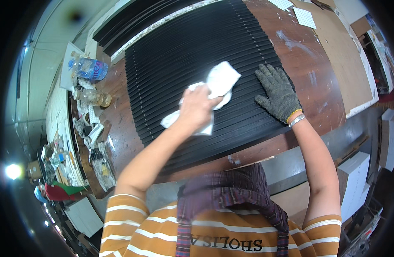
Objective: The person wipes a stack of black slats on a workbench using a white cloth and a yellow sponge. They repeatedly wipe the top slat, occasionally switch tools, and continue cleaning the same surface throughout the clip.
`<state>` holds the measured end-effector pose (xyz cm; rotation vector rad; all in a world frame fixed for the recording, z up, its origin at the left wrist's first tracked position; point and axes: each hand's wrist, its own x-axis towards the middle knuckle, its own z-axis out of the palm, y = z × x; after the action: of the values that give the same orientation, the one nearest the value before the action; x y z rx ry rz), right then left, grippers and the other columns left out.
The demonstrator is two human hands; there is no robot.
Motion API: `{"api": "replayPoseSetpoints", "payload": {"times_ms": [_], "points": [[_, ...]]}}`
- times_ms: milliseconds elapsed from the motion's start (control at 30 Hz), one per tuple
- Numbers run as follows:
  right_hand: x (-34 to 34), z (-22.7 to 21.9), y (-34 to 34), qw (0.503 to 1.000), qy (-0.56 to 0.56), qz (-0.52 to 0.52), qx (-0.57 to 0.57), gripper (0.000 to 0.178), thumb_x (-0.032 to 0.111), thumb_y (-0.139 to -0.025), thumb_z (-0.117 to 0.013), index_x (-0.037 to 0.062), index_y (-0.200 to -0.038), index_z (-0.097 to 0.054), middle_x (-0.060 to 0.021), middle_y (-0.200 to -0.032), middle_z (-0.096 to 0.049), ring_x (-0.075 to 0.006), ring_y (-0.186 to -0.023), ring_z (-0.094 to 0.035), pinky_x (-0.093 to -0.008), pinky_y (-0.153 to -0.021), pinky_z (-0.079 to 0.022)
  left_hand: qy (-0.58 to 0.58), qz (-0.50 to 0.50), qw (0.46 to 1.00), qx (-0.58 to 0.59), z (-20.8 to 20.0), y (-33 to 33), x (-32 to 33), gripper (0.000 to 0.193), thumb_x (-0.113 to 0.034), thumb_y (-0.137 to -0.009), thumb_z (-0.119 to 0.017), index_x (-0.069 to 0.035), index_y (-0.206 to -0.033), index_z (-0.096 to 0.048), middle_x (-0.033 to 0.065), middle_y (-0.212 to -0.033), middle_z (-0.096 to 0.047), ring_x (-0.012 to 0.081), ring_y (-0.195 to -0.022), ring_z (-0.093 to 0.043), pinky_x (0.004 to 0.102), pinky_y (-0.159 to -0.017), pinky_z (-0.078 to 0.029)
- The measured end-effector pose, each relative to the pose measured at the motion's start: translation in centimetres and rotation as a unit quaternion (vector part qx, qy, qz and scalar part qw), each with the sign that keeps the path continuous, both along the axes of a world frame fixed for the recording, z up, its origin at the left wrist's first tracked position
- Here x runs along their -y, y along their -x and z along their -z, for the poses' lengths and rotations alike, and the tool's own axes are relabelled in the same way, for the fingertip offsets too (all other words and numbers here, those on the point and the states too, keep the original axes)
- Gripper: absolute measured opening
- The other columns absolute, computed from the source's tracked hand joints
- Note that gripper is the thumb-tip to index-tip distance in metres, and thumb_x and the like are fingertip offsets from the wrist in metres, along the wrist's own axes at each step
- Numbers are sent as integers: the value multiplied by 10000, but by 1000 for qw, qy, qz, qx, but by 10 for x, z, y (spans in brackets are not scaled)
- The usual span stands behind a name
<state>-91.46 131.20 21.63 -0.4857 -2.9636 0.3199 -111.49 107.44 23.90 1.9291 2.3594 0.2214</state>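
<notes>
A wide panel of black ribbed slats point(188, 51) lies on the brown table, with rows of small pale dots running near both sides. My bare left hand point(196, 108) is closed over a crumpled white cloth point(222, 80) and rests it on the slats around the middle of the panel. Part of the cloth spreads out beneath the fingers, and the hand is slightly blurred. At the panel's right edge my right hand point(276, 92), in a dark grey knitted glove with a yellow cuff, lies flat with its fingers stretched out and nothing in them.
Longer black strips point(135, 21) are stacked beyond the panel at the far left. A clear plastic bottle point(90, 68) and a glass jar point(94, 98) stand left of it, near crumpled scraps point(100, 165). Cardboard point(349, 55) covers the right side of the brown table point(306, 55).
</notes>
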Motion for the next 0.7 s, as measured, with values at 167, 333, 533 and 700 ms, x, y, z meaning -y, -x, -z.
{"api": "replayPoseSetpoints", "payload": {"times_ms": [167, 333, 533, 700], "points": [[0, -1, 1, 1000, 5, 15, 14, 752, 406, -907, -723, 102, -1550, -479, -122, -1655, -401, -319, -1557, -312, -466, -1311, -205, 75, -56, 995, 25, 1, 11, 12, 496, 26, -829, -609, -206, -1220, -807, 59, -896, -516, 235, -908, -543, 382, -759, -359], [0, -3, 2, 1000, 1, 9, 14, 762, 419, -896, -735, 114, -1549, -486, -115, -1658, -400, -316, -1554, -318, -473, -1306, -218, 32, 19, 997, 74, -9, 8, -14, 520, 35, -818, -589, -167, -1253, -790, 74, -932, -504, 233, -933, -543, 388, -800, -374], [-2, -5, 2, 1000, 9, 8, 18, 783, 430, -887, -742, 118, -1555, -478, -108, -1660, -397, -306, -1554, -319, -473, -1307, -217, 178, -60, 978, 92, -16, 14, -12, 513, 39, -815, -593, -165, -1240, -797, 72, -931, -505, 233, -971, -569, 400, -811, -398], [-2, -4, 2, 1000, 19, 14, 20, 788, 431, -886, -742, 121, -1559, -472, -109, -1660, -395, -310, -1554, -318, -475, -1307, -219, 74, 33, 993, 85, -10, 11, -28, 528, 5, -780, -624, -151, -1257, -787, 85, -918, -511, 244, -943, -584, 418, -800, -445]]}}
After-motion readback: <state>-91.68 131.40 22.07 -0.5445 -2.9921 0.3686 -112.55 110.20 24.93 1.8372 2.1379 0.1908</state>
